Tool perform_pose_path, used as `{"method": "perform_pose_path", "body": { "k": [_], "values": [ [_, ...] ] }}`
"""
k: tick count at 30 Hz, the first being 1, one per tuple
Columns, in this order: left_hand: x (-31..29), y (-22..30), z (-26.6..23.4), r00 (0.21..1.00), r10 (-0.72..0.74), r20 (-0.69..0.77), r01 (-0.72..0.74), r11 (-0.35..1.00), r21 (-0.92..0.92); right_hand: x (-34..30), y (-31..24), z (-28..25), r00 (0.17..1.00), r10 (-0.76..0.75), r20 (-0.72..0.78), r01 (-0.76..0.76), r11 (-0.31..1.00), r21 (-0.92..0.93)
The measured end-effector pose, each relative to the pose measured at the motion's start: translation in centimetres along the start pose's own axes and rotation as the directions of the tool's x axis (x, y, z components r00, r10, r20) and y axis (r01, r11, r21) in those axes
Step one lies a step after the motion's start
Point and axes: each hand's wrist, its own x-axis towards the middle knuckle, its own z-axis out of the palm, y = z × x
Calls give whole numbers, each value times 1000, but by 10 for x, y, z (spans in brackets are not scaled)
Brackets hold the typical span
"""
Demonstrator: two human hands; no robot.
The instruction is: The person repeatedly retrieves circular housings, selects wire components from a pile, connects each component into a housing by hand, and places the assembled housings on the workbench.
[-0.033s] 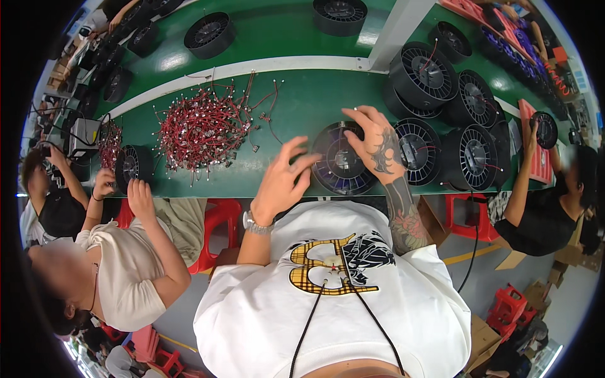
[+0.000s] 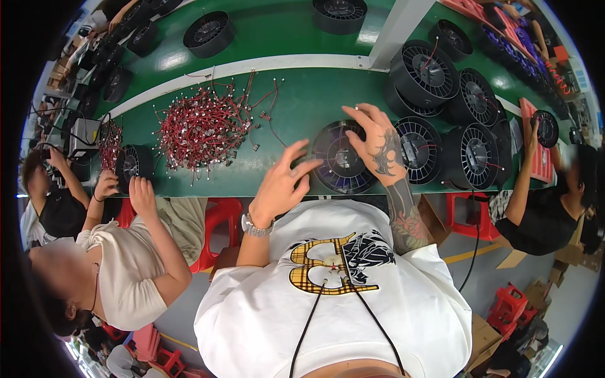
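A round dark spool-like housing (image 2: 337,179) with a clear, shiny face lies on the green table right before me. Beside its left rim is my left hand (image 2: 285,181), fingers apart and nothing in them; one fingertip comes close to the rim, and contact is hard to tell. My right hand (image 2: 378,148) reaches over the housing's right side with thumb and fingers spread, its thumb over the face. Whether it presses on the housing is unclear. Left of my hands spreads a heap of red-and-black wire leads (image 2: 201,129) with small light connectors.
Several black slotted round housings, one at the front (image 2: 472,156), stand close by my right hand. A white post (image 2: 400,34) rises from a white rail (image 2: 283,62) behind. People work at both sides; one at left handles another housing (image 2: 133,162). Red stools (image 2: 224,223) stand below.
My left hand has shifted very slightly, its fingertip a little lower at the housing's left rim. The right hand has hardly moved.
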Motion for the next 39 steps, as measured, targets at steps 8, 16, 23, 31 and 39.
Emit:
{"method": "perform_pose_path", "body": {
  "k": [8, 16, 23, 31, 39],
  "values": [
    [-6, -10, 21, 999, -10, -36, 9, 999, -44, -18, -5, -12, 991, -136, -22, 136, 990, 22],
    [35, -29, -37, 967, 81, -240, -51, 990, 132, -77, -3, -65, 997, -68, -44, 76, 972, 224],
    [182, -124, -93, 888, -83, -453, 230, 932, 279, -92, -15, -67, 991, 42, -130, 4, 943, 334],
    [226, -190, -102, 811, -192, -552, 422, 846, 326, -101, -17, -66, 996, 6, -93, 26, 943, 333],
    [150, -80, -77, 943, -325, -79, 316, 792, 522, -86, -19, -59, 999, -40, 8, 34, 937, 347]
  ]
}}
